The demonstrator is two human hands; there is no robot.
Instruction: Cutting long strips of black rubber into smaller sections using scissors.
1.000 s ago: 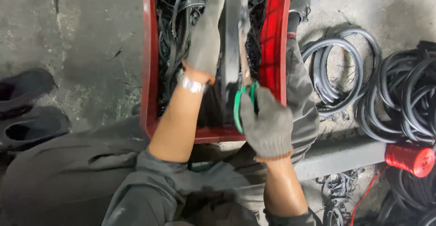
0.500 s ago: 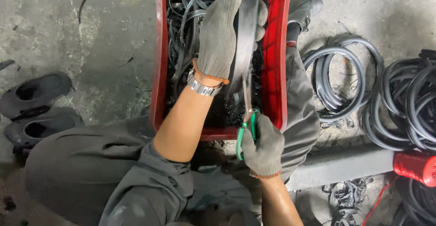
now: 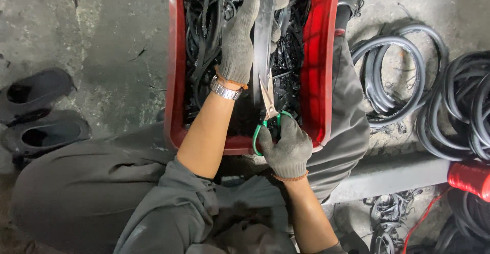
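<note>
My left hand (image 3: 240, 39), in a grey knit glove with a metal watch at the wrist, grips a long black rubber strip (image 3: 264, 24) held lengthwise over a red plastic crate (image 3: 176, 80). My right hand (image 3: 288, 149), also gloved, holds green-handled scissors (image 3: 268, 113) whose blades point up at the strip's lower end. The crate is filled with several black rubber strips and offcuts (image 3: 204, 34).
Coils of black rubber hose (image 3: 395, 75) and more coils (image 3: 464, 106) lie on the concrete floor to the right. A red spool (image 3: 469, 175) sits on a grey beam (image 3: 393, 175). Two dark shoes (image 3: 41, 111) rest at left. My grey-trousered legs flank the crate.
The view has shifted so the crate sits further right. My left hand slid further up the strip, and the scissors moved up to the strip's lower end.
</note>
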